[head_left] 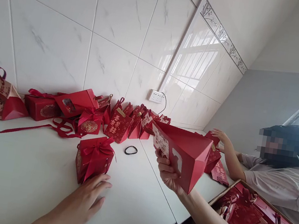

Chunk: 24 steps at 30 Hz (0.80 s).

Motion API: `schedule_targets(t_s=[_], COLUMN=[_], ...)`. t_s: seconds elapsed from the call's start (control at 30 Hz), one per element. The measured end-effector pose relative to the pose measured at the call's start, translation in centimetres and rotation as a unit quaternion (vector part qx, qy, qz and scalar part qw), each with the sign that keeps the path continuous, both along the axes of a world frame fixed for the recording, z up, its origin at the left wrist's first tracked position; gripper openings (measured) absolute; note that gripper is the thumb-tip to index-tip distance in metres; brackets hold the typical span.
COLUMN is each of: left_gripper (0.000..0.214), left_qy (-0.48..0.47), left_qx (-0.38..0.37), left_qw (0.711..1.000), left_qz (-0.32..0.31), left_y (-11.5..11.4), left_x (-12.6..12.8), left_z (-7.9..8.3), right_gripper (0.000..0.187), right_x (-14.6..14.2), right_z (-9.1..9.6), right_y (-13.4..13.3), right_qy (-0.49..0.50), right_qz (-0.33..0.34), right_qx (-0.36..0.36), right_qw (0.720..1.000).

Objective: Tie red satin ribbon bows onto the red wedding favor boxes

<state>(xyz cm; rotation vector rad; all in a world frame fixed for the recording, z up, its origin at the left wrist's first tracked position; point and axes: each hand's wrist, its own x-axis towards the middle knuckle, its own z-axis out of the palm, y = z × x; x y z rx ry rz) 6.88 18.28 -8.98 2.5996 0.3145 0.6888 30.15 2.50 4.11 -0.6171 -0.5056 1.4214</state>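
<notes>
My left hand (87, 197) lies on the white table (14, 174), fingers stretched out and touching the near side of a small red gift box tied with a ribbon bow (92, 158). My right hand (168, 170) is raised above the table's right part and grips a red paper box with a tapered shape (184, 151), holding it tilted from below. A black hair tie (131, 150) lies on the table between the two boxes.
A row of several red gift boxes and bags (81, 110) stands along the tiled wall, with loose red ribbon (50, 126) in front. A person sits at the right, one hand (219, 134) on boxes. A carton of red boxes (256, 223) is at lower right. A wall socket (156, 96) is above.
</notes>
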Motion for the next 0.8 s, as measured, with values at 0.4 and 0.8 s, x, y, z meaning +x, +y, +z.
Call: schedule_targets(t_s=[0.4,0.8], left_gripper=[0.029,0.03], left_qy=[0.003,0.03], left_qx=[-0.019,-0.001], left_qw=[1.0,1.0], left_qz=[-0.006,-0.001], left_y=[0.0,-0.1], left_x=[0.0,-0.1], left_z=[0.0,0.3], right_gripper=[0.016,0.033], right_x=[-4.4,-6.9], right_z=[2.5,4.2], right_y=[-0.7,-1.4], right_qy=[0.08,0.055], right_qz=[-0.259,-0.31], right_qx=[-0.023,-0.064], right_qw=[0.962,0.947])
